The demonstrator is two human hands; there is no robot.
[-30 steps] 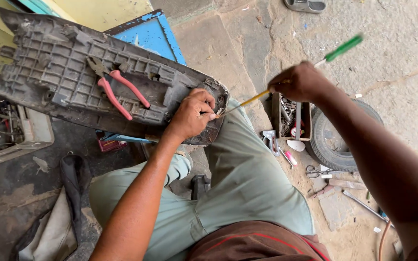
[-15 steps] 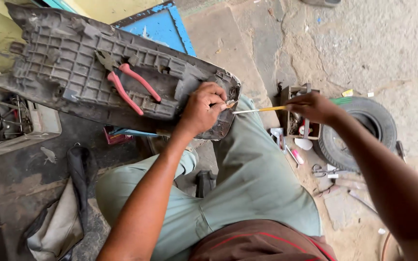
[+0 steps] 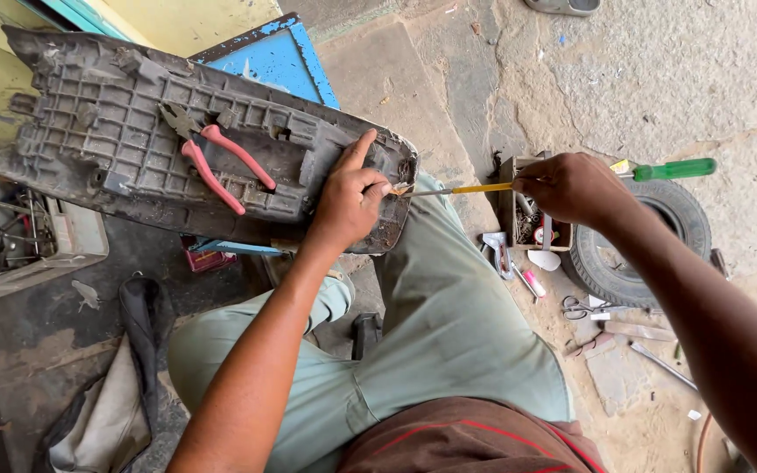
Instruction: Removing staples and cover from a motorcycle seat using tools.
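Note:
A dark grey ribbed plastic panel [image 3: 107, 149] lies across my lap and a box to the left. Red-handled pliers [image 3: 216, 166] rest on it. My left hand [image 3: 348, 201] presses on the panel's right end, fingers curled near its edge. My right hand [image 3: 571, 186] grips a screwdriver [image 3: 672, 169] with a green handle and a yellowish shaft. The shaft runs left, and its tip meets the panel edge beside my left fingers.
A small open box of parts [image 3: 527, 219] and a small tyre [image 3: 650, 254] sit on the ground at right, with scissors [image 3: 580, 307] and loose tools. A blue board [image 3: 286, 61] lies behind the panel. A tool tray [image 3: 19, 236] stands at left.
My right hand has swung the screwdriver down from a raised angle to nearly level. Its tip stays at the panel edge, and my left hand has shifted slightly on the panel.

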